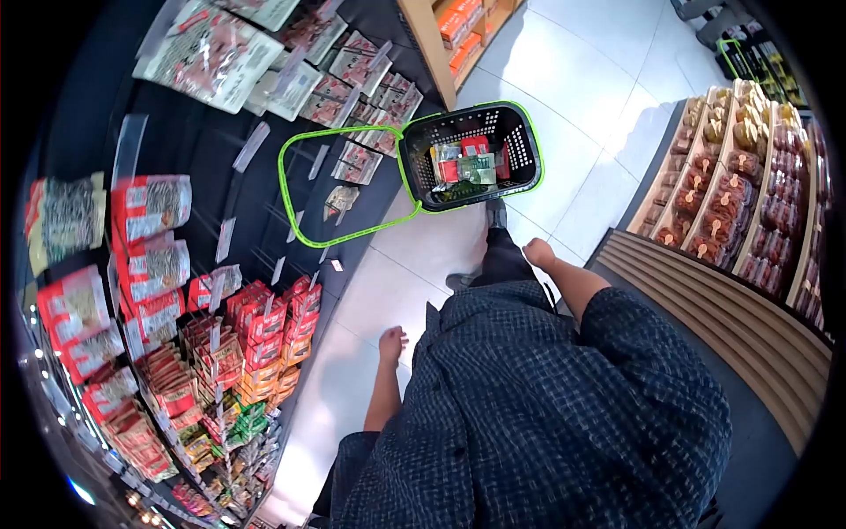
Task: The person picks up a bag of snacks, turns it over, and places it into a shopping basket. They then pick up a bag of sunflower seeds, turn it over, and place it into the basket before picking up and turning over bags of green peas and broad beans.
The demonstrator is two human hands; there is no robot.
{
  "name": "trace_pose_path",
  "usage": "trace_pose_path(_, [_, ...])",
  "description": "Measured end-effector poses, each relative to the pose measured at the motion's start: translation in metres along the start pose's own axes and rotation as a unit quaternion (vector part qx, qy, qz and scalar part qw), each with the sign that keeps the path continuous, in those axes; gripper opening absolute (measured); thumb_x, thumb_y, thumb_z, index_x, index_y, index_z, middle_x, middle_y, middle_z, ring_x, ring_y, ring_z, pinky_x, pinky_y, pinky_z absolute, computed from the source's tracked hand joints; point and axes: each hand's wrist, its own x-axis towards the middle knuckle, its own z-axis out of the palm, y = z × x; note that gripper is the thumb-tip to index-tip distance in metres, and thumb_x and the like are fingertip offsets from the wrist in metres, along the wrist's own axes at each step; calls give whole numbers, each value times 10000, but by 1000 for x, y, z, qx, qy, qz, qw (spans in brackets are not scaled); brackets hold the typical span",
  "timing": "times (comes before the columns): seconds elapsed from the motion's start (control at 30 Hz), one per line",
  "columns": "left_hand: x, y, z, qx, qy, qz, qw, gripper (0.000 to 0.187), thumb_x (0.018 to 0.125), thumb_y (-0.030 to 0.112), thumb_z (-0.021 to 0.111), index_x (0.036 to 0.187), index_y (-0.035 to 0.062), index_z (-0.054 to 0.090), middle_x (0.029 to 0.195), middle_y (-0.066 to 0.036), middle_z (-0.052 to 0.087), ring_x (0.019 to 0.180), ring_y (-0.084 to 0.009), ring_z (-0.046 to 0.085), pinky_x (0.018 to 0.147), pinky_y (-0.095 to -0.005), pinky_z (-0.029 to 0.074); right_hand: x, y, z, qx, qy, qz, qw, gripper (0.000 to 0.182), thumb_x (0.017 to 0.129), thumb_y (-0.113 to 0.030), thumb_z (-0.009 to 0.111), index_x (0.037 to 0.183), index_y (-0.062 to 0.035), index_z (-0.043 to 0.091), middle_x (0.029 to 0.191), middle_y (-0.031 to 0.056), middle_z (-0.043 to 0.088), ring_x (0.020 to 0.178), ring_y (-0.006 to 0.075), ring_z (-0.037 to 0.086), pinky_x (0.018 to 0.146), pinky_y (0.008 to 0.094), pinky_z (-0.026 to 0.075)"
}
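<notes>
My left hand point(394, 344) hangs over the floor beside the snack shelves, its fingers loosely bent and a little apart, with nothing visible in it. At my other side, my right hand point(539, 253) is curled closed near my dark trouser leg. No object shows in its fingers. Just ahead of my shoe point(496, 213) stands a black shopping basket point(467, 119) with a green rim. Its green handle point(284, 181) is swung out to the left. Several packets point(476, 167) lie inside the basket, some red, some pale green. Neither hand touches the basket.
Dark shelving on the left carries hanging snack packs point(152, 212) and boxed rows of red packets point(260, 326). A slatted wooden stand point(723, 304) with packed goods point(723, 207) borders the right. Ahead is a wooden shelf point(427, 44). Light tiles point(582, 97) cover the floor.
</notes>
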Motion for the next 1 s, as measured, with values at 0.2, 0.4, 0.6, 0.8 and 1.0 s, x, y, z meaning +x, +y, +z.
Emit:
trace_pose_path(0.2, [33, 135, 50, 57, -25, 52, 997, 355, 936, 314, 542, 1128, 17, 581, 947, -85, 661, 734, -148, 641, 611, -259, 483, 50, -32, -20, 71, -3, 1, 997, 361, 787, -324, 565, 941, -17, 678, 945, 218, 671, 924, 359, 635, 844, 401, 494])
trace_pose_path(0.4, [85, 190, 134, 185, -127, 171, 959, 275, 897, 210, 598, 1072, -2, 612, 947, -117, 666, 832, -198, 651, 721, -297, 527, 74, -51, -35, 44, -61, 27, 997, 351, 806, -289, 548, 1023, -27, 632, 1028, 207, 653, 1007, 356, 611, 882, 421, 483])
trace_pose_path(0.6, [119, 262, 203, 376, -148, 251, 879, 410, 821, 236, 680, 1163, 41, 563, 1000, -160, 653, 854, -274, 653, 788, -342, 507, 62, -77, -5, -24, -98, 102, 990, 518, 780, -331, 648, 1210, -78, 510, 1210, 172, 538, 1142, 352, 524, 947, 445, 454])
trace_pose_path(0.8, [234, 300, 262, 541, -114, 331, 765, 682, 746, 164, 735, 1321, 30, 394, 1252, -190, 465, 1155, -374, 476, 965, -419, 415, 62, -78, 33, -45, -146, 211, 966, 945, 710, -391, 740, 1462, -136, 226, 1479, 162, 262, 1268, 364, 393, 980, 512, 391])
trace_pose_path(1.0, [354, 311, 334, 596, -118, 344, 716, 958, 655, 172, 811, 1422, 59, 248, 1400, -218, 324, 1266, -375, 377, 1035, -436, 354, 75, -82, 40, -9, -83, 239, 967, 915, 706, -413, 723, 1446, -125, 268, 1451, 185, 309, 1278, 352, 372, 1024, 450, 343])
